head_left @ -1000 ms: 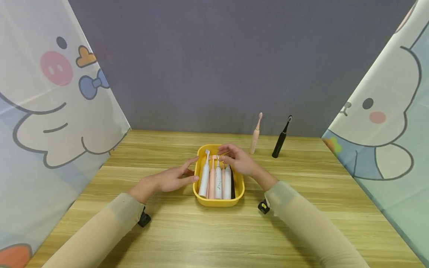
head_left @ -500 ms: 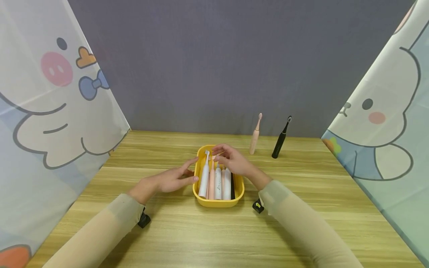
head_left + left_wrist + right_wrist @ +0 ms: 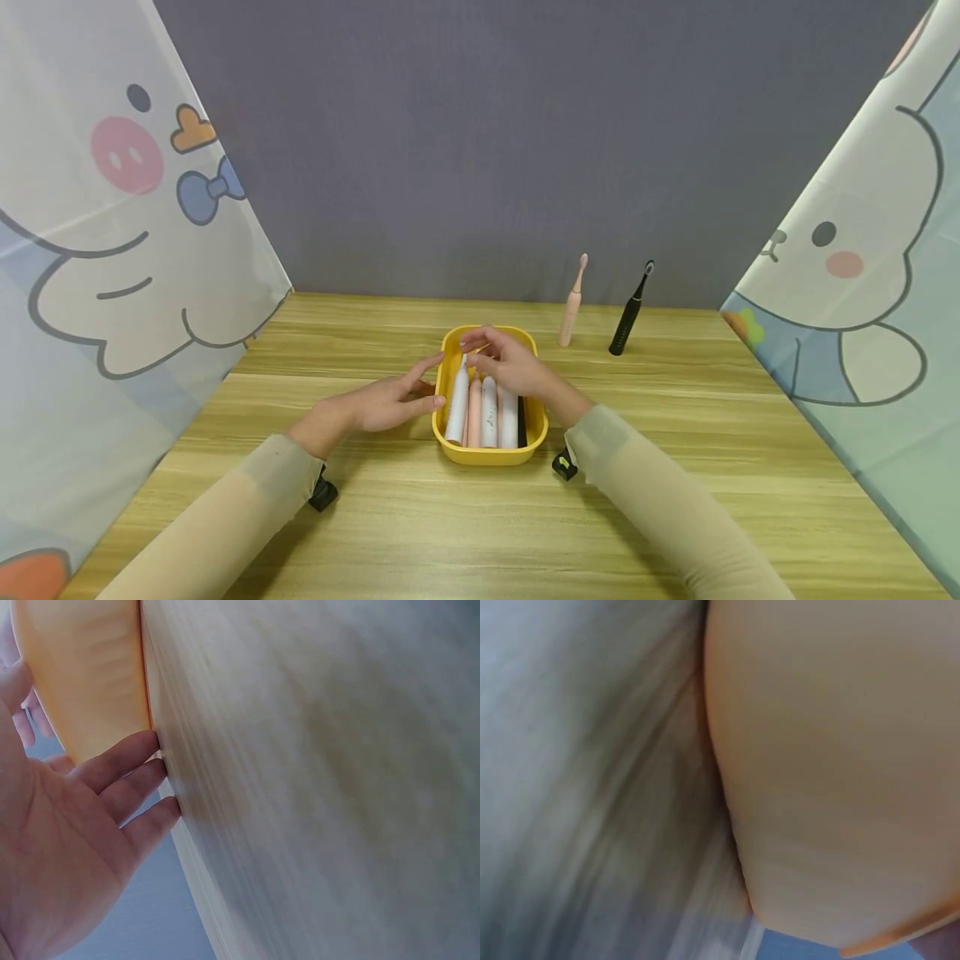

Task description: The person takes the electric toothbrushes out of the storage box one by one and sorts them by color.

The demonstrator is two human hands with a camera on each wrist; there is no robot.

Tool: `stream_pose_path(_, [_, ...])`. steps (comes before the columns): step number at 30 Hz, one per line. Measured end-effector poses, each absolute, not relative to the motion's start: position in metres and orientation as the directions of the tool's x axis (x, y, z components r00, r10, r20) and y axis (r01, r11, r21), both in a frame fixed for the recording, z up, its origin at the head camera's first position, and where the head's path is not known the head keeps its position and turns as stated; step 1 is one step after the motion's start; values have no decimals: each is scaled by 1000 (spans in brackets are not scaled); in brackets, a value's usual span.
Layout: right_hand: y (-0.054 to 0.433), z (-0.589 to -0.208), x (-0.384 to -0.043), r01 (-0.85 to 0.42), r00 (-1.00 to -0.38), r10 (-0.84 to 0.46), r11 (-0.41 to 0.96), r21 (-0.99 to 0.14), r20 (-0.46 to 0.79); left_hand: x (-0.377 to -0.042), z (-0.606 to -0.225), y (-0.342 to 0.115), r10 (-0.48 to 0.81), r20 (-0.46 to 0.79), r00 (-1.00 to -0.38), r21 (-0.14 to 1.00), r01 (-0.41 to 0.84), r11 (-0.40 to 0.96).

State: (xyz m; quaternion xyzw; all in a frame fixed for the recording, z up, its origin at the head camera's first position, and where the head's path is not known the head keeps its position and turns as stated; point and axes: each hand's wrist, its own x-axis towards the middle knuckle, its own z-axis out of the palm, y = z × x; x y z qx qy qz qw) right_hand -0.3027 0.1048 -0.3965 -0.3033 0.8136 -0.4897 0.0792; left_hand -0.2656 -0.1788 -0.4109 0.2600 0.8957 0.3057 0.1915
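A yellow plastic bin [image 3: 491, 456] on the wooden table holds several electric toothbrushes lying side by side, with white, pink and black handles. My left hand [image 3: 386, 402] rests at the bin's left side, thumb at the rim; in the left wrist view its fingers [image 3: 124, 761] extend low along the bin's wall. Over the bin's far part is my right hand [image 3: 513, 367], thumb and fingers apart around the head of the leftmost white toothbrush [image 3: 456, 408]. It covers the other brush heads. The right wrist view shows mostly the bin's outer wall [image 3: 840, 772].
Behind the bin to the right, a pink electric toothbrush [image 3: 570, 318] and a black electric toothbrush [image 3: 627, 320] stand upright on the table [image 3: 450, 533]. A grey panel [image 3: 480, 150] closes off the back, with cartoon-printed cloths [image 3: 67, 300] at both sides.
My right hand has moved left across the brush heads to the leftmost white toothbrush. My left hand and the bin stay in place.
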Motion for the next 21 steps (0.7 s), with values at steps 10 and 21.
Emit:
stream_pose_path(10, [104,-403,-306,-405,-825,-550,413,-816,131,-266,-411,-179,584,-184,-791,643,352,680])
stream_pose_path(21, [102,-405,-307,-417,-825,-562,543,-729,54,-266,-413,-180,580,-183,-794,644,349,681])
